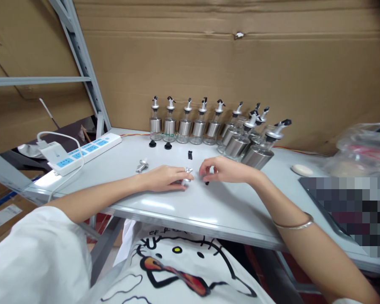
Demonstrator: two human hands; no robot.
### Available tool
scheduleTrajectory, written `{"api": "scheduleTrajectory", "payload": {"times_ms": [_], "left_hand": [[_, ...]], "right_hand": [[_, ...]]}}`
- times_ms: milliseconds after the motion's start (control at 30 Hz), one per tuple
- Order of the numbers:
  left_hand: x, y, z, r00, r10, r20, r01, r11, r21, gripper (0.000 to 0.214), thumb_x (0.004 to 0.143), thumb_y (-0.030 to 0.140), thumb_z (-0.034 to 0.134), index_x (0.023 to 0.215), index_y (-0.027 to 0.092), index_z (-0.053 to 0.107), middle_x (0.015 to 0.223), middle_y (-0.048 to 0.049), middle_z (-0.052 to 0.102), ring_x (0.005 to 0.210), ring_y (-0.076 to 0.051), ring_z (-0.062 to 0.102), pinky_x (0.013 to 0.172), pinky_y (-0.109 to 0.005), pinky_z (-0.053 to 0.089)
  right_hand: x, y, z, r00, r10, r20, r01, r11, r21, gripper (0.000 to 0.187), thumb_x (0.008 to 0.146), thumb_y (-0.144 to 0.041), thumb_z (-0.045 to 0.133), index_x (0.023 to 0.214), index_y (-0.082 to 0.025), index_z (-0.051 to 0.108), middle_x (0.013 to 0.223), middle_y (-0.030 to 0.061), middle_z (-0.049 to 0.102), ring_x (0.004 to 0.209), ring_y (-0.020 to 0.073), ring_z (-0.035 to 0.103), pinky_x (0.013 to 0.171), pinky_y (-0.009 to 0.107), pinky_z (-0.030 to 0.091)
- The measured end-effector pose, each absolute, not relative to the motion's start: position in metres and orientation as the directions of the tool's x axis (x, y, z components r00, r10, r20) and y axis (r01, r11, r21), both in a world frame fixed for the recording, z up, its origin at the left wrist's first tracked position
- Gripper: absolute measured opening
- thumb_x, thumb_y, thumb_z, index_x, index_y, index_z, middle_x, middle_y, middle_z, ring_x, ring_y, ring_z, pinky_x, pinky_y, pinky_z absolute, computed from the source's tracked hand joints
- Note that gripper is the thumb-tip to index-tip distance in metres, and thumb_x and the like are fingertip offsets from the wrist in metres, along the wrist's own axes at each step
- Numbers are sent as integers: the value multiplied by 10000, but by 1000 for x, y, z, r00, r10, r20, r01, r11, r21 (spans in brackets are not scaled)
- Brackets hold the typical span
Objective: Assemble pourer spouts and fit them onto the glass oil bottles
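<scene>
My left hand [164,177] rests on the white table [190,207], its fingers closed round a small silver pourer spout [187,174]. A hand's width to its right, my right hand [224,169] has its fingers curled over a small black cap piece [207,183]. Another silver spout [142,165] lies loose to the left. Near the back sit two black round stoppers [160,145] and a small black part [190,155]. A row of several glass and steel oil bottles [193,126] with pourer tops lines the cardboard wall, some leaning at the right end.
A white and blue power strip [82,153] with a plugged charger lies at the table's left. A beige oval object [302,170] and a clear plastic bag [364,147] are at the right. A grey metal shelf frame [82,63] rises at the left.
</scene>
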State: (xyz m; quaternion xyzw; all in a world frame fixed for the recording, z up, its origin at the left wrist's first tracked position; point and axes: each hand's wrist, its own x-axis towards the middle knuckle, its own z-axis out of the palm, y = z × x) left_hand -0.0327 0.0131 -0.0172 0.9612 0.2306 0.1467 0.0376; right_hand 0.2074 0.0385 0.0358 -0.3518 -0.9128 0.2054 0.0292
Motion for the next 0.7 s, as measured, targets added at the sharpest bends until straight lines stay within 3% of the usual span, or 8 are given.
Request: {"api": "scheduleTrajectory", "payload": {"times_ms": [167, 467, 700], "left_hand": [[-32, 13, -17, 854, 458, 247, 438, -889, 132, 303, 934, 335, 481, 1195, 186, 522, 964, -65, 625, 795, -158, 614, 676, -236, 432], [-33, 14, -17, 858, 450, 248, 435, -893, 114, 311, 938, 336, 474, 1200, 174, 518, 953, -68, 620, 789, -161, 608, 669, -236, 430], [-33, 13, -18, 856, 447, 261, 429, -895, 123, 302, 943, 347, 460, 1185, 177, 521, 949, -62, 617, 787, -158, 606, 673, -233, 431]], "right_hand": [[211, 42, 32, -730, 653, -202, 671, 626, -397, 243, 686, -133, 639, 917, -190, 686, 849, 14, 693, 738, 146, 609, 683, 239, 461], [206, 42, 28, -749, 644, -156, 638, 638, -432, 149, 721, -118, 613, 811, -171, 720, 789, 14, 707, 701, 138, 620, 675, 228, 467], [195, 58, 6, -717, 685, 131, 638, 720, -272, 183, 759, -67, 589, 847, -146, 729, 859, 70, 709, 761, 171, 641, 742, 265, 481]]}}
